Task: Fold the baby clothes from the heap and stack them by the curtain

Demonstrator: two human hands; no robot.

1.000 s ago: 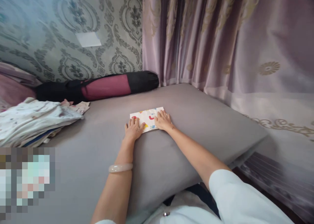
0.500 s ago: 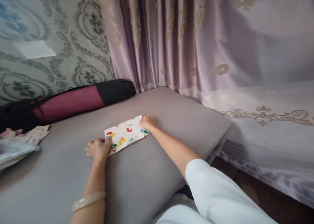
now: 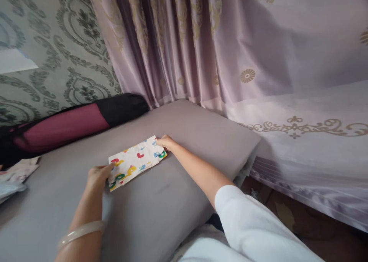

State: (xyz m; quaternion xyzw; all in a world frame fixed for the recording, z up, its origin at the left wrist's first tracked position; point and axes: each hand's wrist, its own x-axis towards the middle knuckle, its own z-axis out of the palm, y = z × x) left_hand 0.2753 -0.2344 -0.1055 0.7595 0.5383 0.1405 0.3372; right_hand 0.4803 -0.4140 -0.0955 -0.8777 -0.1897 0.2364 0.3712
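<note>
A folded piece of white cloth, printed with coloured numbers or letters, lies as a long rectangle on the grey mattress. My left hand pinches its left end, thumb on top and the other fingers largely hidden. At the far right end, my right hand grips the upper corner between thumb and fingers. The layers at both ends are slightly uneven along the near edge. A pale bangle circles my left wrist.
A black and maroon roll-shaped bag rests along the wall. Other fabric and a pale blue-white item lie at the left edge. A lilac curtain hangs behind the mattress, whose right edge drops to the floor.
Both hands have changed from pressing on the cloth's ends to pinching them. The view has swung a little to the right, so things appear further left.
</note>
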